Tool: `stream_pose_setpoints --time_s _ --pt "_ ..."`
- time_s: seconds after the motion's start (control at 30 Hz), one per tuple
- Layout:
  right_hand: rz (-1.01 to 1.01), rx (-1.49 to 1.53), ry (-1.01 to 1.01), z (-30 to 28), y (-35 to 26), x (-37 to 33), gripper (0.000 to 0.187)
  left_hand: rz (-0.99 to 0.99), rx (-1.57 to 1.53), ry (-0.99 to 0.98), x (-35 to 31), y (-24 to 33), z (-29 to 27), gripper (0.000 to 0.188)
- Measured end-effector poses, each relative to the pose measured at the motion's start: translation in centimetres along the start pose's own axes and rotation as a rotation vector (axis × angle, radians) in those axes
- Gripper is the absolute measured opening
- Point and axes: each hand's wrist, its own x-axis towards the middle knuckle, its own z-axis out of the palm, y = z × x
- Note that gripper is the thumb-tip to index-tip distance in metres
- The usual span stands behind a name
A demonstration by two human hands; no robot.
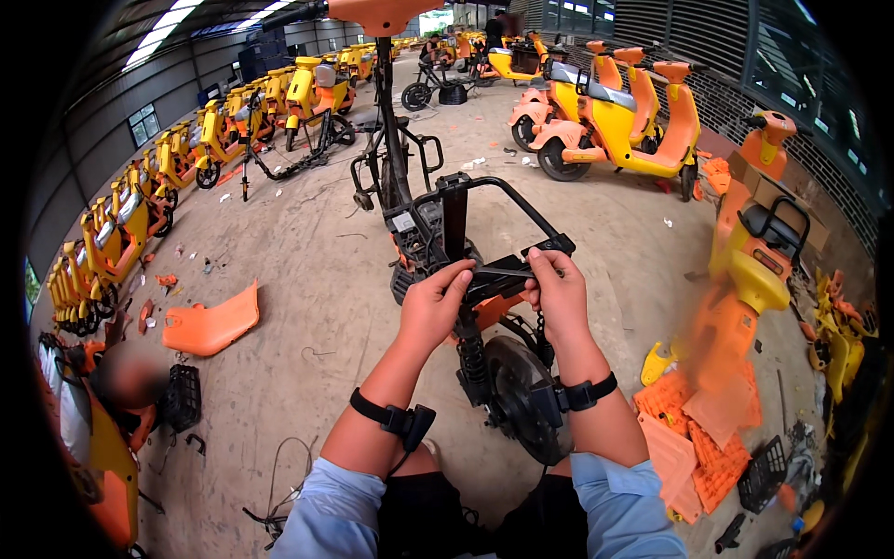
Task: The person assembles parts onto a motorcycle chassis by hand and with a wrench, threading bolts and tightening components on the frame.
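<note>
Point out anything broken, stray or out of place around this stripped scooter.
The scooter frame under both hands is bare, its body panels gone. An orange panel lies loose on the floor, broken orange pieces pile up at right, and scraps litter the concrete.

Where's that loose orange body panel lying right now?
In the head view, the orange panel lies on the concrete floor to the person's left, left of the stripped scooter frame that both hands grip, near the black basket.
</note>
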Motion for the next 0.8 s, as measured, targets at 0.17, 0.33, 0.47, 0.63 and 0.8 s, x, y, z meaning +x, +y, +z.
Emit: stream_pose_setpoints --time_s 0.17,0.33,0.47,0.63,0.8 --pt "-0.107 -0.173 -0.052 -0.7 0.0 -1.4 0.033 0.034 0.140 0.023 -0.4 0.2 -0.1 0.031" --pt "-0.393 -0.375 -0.051 -0.2 1.7 -4.6 0.025 0.040 0.290 -0.035 -0.5 1.0 -0.6 0.033" --pt "-0.640 -0.651 -0.085 1.4 1.9 -8.0 0.039 0.052 0.251 -0.095 -0.9 0.3 -1.5 0.038" --pt "-1.037 -0.870 -0.110 3.2 2.1 -8.9 0.058 0.053 0.296 -0.161 -1.4 1.1 -2.0 0.056" --pt "-1.046 -0.918 -0.208 6.0 2.8 -9.3 0.071 0.218 0.494 -0.130 -1.1 -0.6 -0.5 0.068"
